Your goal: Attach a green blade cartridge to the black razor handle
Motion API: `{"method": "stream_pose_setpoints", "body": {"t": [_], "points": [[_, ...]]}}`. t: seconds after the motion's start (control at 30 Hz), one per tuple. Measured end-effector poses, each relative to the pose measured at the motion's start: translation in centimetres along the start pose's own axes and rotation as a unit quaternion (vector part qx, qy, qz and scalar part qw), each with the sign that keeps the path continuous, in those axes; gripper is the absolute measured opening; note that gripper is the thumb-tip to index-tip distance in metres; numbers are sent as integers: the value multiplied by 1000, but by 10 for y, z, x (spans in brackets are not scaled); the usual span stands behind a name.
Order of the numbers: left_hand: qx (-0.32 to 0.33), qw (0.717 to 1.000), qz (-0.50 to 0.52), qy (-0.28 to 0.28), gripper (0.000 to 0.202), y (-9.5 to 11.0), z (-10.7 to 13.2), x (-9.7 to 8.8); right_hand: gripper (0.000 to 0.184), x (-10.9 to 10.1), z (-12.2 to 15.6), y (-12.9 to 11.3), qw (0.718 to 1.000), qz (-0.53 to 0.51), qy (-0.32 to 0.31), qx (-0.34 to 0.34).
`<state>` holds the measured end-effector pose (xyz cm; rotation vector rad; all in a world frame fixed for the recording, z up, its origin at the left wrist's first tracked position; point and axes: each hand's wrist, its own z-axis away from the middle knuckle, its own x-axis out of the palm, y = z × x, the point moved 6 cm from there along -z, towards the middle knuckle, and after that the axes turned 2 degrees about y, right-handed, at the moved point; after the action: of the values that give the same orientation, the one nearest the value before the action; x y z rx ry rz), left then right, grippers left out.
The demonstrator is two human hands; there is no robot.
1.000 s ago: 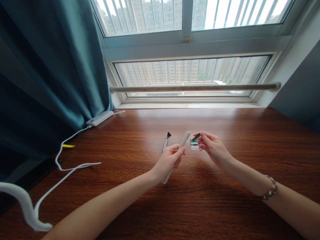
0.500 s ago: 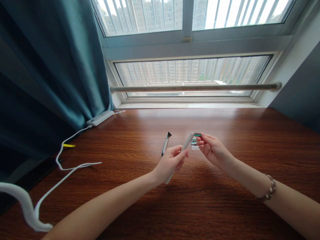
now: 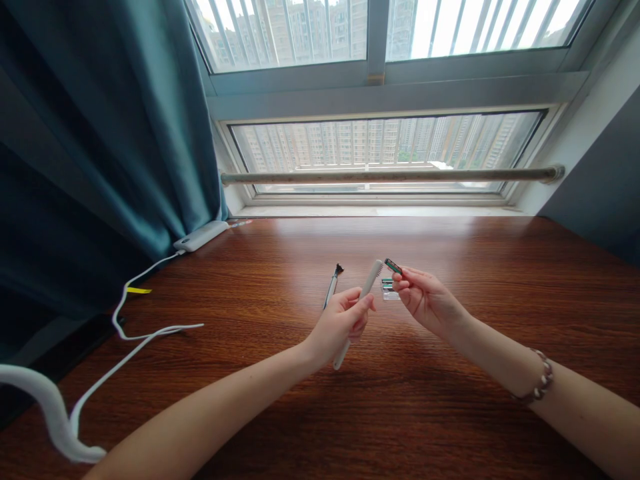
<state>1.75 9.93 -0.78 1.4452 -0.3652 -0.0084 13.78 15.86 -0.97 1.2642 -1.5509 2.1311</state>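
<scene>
A slim white comb-like tool [image 3: 370, 279] slants up from my left hand [image 3: 345, 319], whose fingers are closed around its handle. Short teeth run along the right edge of its upper end; whether it is a comb or a brush I cannot tell. Just to the right, my right hand [image 3: 423, 293] pinches a small green and black razor cartridge [image 3: 393, 266] by one end. A narrow gap separates cartridge and teeth. Below the right fingertips lies a clear cartridge case [image 3: 389, 295] with green-striped cartridges in it. Behind my left hand lies a silver and black razor handle [image 3: 332, 285], partly covered.
All this is over a brown wooden table [image 3: 280, 427]. White cables [image 3: 117, 383] run along its left side to a white power strip [image 3: 203, 236] by the blue curtain [image 3: 165, 133]. A yellow strip [image 3: 139, 291] lies near the cable. A metal rail [image 3: 390, 176] crosses the window behind.
The cartridge has tilted, with its far end now raised, and come apart from the white tool's tip. My left hand has turned the tool so its teeth show on the right.
</scene>
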Motion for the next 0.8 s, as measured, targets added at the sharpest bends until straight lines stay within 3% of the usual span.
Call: {"method": "stream_pose_setpoints", "body": {"t": [0.3,0.53,0.8], "points": [[4,1000,-4,-1,30,3,0,1,17,15,8,7,994,91,-57,4],[28,1000,1,7,27,5,0,-2,14,5,6,9,997,74,-17,-5],[27,999,-19,9,24,5,0,-2,17,15,11,13,993,106,-45,3]]}}
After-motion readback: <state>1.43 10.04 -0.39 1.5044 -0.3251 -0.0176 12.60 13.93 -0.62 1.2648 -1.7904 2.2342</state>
